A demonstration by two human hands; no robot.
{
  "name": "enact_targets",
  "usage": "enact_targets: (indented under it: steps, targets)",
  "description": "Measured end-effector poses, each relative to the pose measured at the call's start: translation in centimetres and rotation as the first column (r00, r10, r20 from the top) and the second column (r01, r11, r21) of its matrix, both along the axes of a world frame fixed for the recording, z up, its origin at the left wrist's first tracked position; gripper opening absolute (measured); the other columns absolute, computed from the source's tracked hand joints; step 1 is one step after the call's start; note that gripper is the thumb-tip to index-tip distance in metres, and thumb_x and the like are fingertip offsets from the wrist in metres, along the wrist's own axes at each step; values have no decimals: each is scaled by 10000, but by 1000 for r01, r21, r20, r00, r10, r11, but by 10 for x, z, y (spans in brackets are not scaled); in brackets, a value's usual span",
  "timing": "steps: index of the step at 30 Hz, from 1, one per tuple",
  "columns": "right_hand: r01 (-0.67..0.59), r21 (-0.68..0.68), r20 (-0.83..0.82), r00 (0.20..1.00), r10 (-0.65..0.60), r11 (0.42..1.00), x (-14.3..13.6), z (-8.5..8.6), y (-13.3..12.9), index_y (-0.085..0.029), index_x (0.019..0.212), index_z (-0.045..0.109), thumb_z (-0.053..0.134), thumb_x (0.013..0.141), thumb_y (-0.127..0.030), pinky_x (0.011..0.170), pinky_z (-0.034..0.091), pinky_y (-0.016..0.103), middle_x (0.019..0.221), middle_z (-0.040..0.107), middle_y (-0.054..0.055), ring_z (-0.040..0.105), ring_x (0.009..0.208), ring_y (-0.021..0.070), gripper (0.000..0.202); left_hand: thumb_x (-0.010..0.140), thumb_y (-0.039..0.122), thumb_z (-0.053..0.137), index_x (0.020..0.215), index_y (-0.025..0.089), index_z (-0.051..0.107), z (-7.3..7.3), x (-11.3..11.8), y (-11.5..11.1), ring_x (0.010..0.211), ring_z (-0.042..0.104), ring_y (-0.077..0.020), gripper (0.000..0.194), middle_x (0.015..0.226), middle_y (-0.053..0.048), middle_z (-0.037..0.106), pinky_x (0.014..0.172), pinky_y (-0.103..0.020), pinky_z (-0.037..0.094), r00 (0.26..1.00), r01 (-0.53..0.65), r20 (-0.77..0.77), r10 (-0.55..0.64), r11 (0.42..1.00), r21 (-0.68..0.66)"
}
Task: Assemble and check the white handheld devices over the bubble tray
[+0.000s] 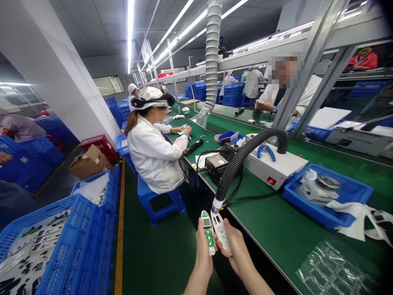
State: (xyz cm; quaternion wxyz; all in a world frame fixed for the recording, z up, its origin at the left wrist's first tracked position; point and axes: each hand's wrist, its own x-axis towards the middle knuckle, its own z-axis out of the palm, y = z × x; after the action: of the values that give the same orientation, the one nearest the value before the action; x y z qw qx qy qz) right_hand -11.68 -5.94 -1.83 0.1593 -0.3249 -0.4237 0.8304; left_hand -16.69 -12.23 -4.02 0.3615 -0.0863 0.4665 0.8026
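Right, both my hands are up in front of me, off the bench edge. Left hand [203,254] is pinched on the green circuit board [208,232]; it stands up out of my fingertips, small display window at the top end. Right hand [235,250] is wrapped around the white housing shell [221,231], thumb along its face, button cutouts toward me. The two parts sit side by side just above my fingers, long edges almost touching, not mated yet as far as I can see.

Judgement on doing it well: hold the board by its edges only, line the display end up with the shell's window before pressing, keep both parts parallel so nothing snags. Seat it with even pressure, no forcing.

Just beyond my fingertips hangs the nozzle of the black corrugated hose [245,157], which arcs back over the green bench [276,229]. Past it, a black soldering station [216,163] and a white box [276,164] with a red lit switch. Off my right fingers, a blue tray [353,192]; off my left, a blue crate [80,246] of parts. A co-worker in a white coat [153,151] sits further up the line.

Writing: none legible. Board markings and the display are too small to read.
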Motion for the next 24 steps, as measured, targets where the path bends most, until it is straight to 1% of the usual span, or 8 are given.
enact_targets:
  steps: [4, 7, 10, 12, 15, 18, 21, 24]
  targets:
    - [37, 24, -9, 999, -36, 999, -6, 0, 2, -118, 650, 565, 643, 743, -647, 307, 215, 172, 441, 524, 33, 426, 324, 90, 543, 739, 769, 517, 720, 141, 519, 3, -3, 6, 405, 416, -76, 629, 528, 21, 462, 397, -188, 271, 1000, 8, -20, -8, 1000, 5]
    - [19, 25, -26, 999, -19, 1000, -24, 0, -9, -129, 675, 555, 654, 720, -666, 308, 240, 177, 442, 525, 22, 412, 320, 85, 548, 754, 761, 499, 702, 142, 497, 5, -13, -8, 424, 427, -74, 621, 530, 22, 455, 419, -182, 285, 998, -48, -44, 47, 999, -13]
    - [4, 16, -24, 1000, -4, 1000, -26, -1, -18, -127, 682, 552, 670, 711, -657, 304, 231, 173, 425, 511, 18, 420, 321, 91, 544, 768, 757, 483, 724, 140, 511, 7, -15, -20, 429, 431, -77, 619, 535, 20, 455, 423, -183, 289, 998, -32, -59, 30, 999, -28]
    - [16, 7, -17, 1000, -16, 1000, -15, -2, -17, -119, 714, 569, 693, 706, -634, 302, 219, 165, 438, 517, 15, 429, 332, 89, 530, 780, 756, 472, 739, 127, 541, 10, -14, -19, 429, 432, -81, 634, 539, 7, 469, 413, -183, 281, 997, 17, -79, -21, 999, -43]
    - [59, -12, -6, 998, -59, 998, 13, -1, -9, -102, 806, 608, 714, 694, -626, 307, 222, 146, 539, 575, 18, 432, 364, 63, 546, 776, 756, 490, 732, 119, 554, 12, -12, -5, 424, 421, -78, 642, 543, -4, 486, 396, -182, 273, 990, 77, -116, -85, 994, -71]
    - [46, -96, -50, 997, -51, 994, 42, 2, -1, -70, 799, 645, 714, 723, -596, 351, 322, 160, 650, 635, 62, 489, 446, 69, 537, 771, 777, 470, 766, 116, 559, 14, -10, 9, 409, 400, -73, 667, 548, 0, 482, 381, -184, 259, 987, 127, -89, -134, 989, -81]
    - [9, -233, -106, 994, -34, 972, 70, 7, 1, -51, 861, 696, 737, 746, -515, 508, 479, 220, 779, 687, 112, 597, 608, 130, 479, 793, 781, 422, 826, 125, 548, 16, 2, 7, 427, 387, -68, 669, 565, 19, 450, 389, -184, 260, 989, 141, -38, -143, 988, -56]
    - [13, -334, -115, 992, -54, 943, 100, 13, -3, -71, 1002, 714, 741, 749, -497, 689, 540, 280, 898, 705, 127, 649, 769, 184, 497, 811, 753, 440, 893, 121, 554, 21, 24, -8, 471, 413, -67, 648, 641, 3, 492, 417, -188, 283, 987, 160, 8, -160, 986, -48]
